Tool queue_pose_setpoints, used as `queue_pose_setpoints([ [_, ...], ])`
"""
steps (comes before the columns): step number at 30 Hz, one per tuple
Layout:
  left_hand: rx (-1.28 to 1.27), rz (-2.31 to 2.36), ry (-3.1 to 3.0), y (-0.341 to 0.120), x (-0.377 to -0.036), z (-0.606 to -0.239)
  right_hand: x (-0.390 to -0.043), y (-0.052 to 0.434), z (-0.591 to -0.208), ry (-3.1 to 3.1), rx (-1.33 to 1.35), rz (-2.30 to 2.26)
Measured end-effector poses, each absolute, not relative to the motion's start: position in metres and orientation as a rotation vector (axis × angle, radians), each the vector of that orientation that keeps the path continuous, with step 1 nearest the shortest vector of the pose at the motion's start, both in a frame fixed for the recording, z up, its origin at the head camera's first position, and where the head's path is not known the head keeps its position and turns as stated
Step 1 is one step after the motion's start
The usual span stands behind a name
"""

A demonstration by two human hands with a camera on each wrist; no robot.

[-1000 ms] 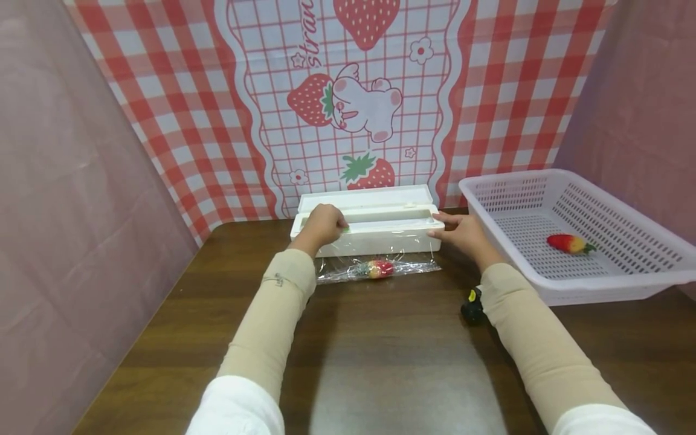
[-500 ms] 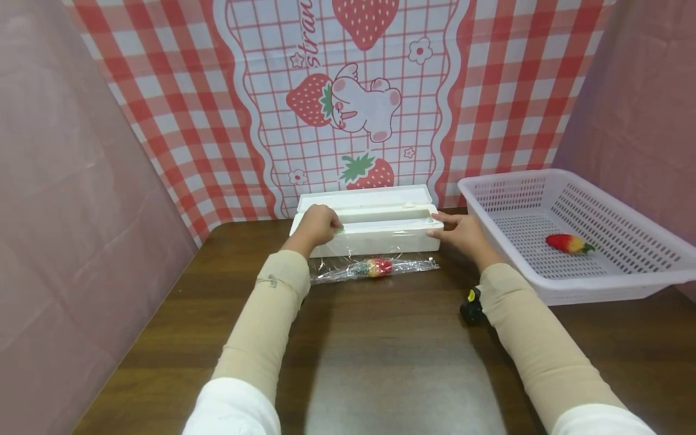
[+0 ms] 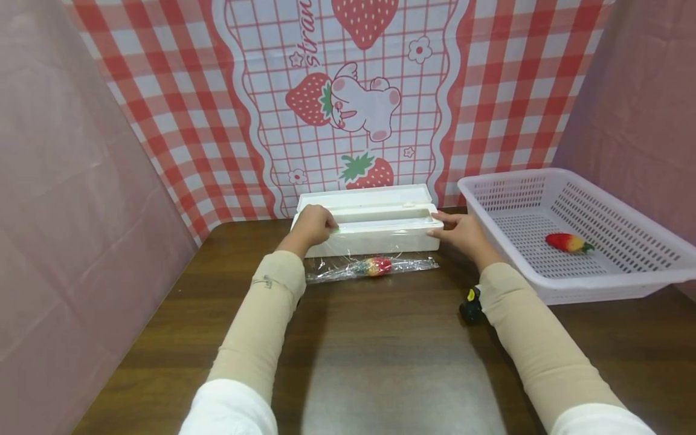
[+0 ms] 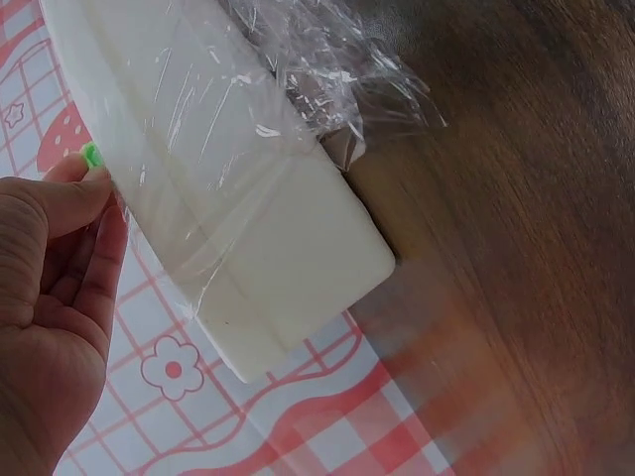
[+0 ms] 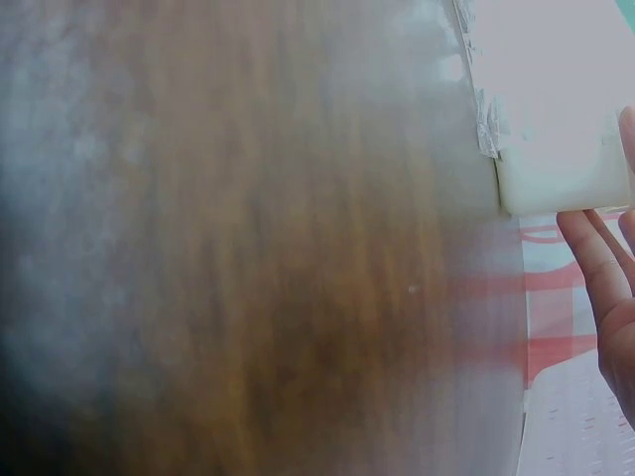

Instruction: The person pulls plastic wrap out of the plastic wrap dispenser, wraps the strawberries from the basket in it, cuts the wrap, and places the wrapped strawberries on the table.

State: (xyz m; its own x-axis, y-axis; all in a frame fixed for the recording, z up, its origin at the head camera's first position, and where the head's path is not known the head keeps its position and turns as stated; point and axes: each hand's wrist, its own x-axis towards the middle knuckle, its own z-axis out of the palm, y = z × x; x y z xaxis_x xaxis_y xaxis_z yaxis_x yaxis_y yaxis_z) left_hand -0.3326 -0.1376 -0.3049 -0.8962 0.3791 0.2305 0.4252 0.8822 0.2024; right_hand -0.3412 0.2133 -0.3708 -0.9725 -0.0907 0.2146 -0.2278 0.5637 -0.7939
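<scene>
A long white cling film box stands near the back of the table with its lid raised. My left hand pinches a small green slide cutter between thumb and finger at the box's upper front edge. Clear cling film hangs over the front and lies crumpled on the table. Wrapped in it is a red and yellow toy strawberry with a green end. My right hand grips the box's right end, its thumb at the front and its fingers along the end and rim.
At right stands a white perforated plastic basket, with another red and yellow toy strawberry lying inside. A red and white checked cloth with strawberry prints hangs behind the box. Pink cloth covers both sides.
My left hand has slid slightly left along the box's edge with the green slide cutter. The film's left end has shifted a little left too. My right hand stays on the box's end.
</scene>
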Motion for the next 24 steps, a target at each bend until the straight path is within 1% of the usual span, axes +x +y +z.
queue_pose_setpoints([
  [24,-0.638,-0.443,-2.857,-0.153,-0.336,-0.31,-0.341,0.214,-0.37,-2.649,0.262,1.361],
])
